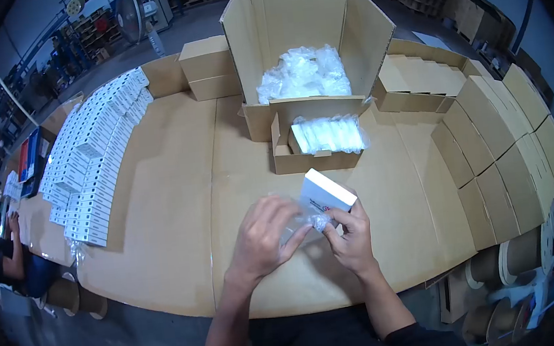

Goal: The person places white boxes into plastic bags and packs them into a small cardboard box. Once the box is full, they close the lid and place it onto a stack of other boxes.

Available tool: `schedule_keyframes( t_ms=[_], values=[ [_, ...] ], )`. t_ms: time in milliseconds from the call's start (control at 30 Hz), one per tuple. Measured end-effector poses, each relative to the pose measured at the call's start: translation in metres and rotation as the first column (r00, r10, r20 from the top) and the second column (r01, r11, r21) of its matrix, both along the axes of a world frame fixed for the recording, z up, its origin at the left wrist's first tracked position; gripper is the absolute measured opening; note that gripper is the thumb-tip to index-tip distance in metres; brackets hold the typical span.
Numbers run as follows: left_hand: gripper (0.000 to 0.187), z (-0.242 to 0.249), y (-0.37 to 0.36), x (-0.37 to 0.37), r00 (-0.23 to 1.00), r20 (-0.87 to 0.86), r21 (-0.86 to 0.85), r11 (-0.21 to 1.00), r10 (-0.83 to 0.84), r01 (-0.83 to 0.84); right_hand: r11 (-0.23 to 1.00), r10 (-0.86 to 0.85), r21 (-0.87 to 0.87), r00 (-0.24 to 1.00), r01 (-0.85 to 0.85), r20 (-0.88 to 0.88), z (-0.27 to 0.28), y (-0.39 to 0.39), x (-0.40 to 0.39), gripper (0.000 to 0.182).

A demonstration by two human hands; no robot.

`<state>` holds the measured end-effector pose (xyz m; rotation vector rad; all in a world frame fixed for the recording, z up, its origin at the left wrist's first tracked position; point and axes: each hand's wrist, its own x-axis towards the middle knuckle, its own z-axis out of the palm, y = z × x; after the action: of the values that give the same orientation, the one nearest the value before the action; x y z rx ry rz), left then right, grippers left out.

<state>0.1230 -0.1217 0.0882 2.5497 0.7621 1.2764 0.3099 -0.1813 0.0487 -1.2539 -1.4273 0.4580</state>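
Wrap (303,219) bunches at the near end of a white box (325,191) while the far end is bare, so this piece looks only partly covered. The white box is above the middle of the surface (163,185), tilted, gripped between the thumb and fingers of the right hand (351,238). The left hand (260,239) is at the wrap with its thumb against it; its fingers are curled but blurred, and whether they pinch the film I cannot tell. Just beyond, an open carton (320,162) holds a row of wrapped pieces (328,134), which seem to be the finished ones, with some room at its left end. Much appears left: many bare boxes (96,151) stand stacked at the left, none visibly wrapped, and loose clear bags (307,74) are heaped in the tall carton (294,16) at the far side. Judging by these amounts, the stage reached looks early, though brown cartons (497,143) stacked at the right look closed, and their contents cannot be seen.
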Motion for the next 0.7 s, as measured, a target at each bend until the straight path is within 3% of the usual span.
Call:
schedule_keyframes(
  t_ms=[100,200,333,467,600,700],
  values=[
    [0.025,-0.007,0.004,-0.002,0.990,0.012,-0.372,0.918,-0.142,0.136,0.998,0.036,-0.054,0.999,-0.036,0.006,0.006,-0.001,0.003,0.017],
    [0.030,-0.015,0.010,-0.001,0.986,0.133,-0.653,0.740,-0.098,0.162,0.971,0.109,-0.210,0.994,-0.110,-0.019,0.009,-0.006,0.010,0.020],
    [0.033,-0.035,0.020,0.006,0.849,0.523,-0.731,0.471,-0.078,0.493,0.947,0.154,-0.282,0.988,-0.154,-0.025,-0.001,-0.014,0.012,0.021],
    [0.039,-0.034,0.027,0.002,0.700,0.706,-0.660,0.456,0.105,0.598,0.945,0.105,-0.289,0.980,-0.151,-0.169,-0.017,-0.021,0.011,0.018],
    [0.034,-0.047,0.041,-0.004,0.328,0.938,-0.306,0.703,0.109,0.641,0.957,-0.039,-0.288,0.985,-0.011,-0.168,-0.019,-0.026,0.007,0.014],
    [0.045,-0.059,0.027,-0.003,0.299,0.915,-0.390,0.778,0.270,0.492,0.968,-0.130,-0.232,0.980,0.092,-0.153,-0.030,-0.028,0.008,0.011]
  ],
)
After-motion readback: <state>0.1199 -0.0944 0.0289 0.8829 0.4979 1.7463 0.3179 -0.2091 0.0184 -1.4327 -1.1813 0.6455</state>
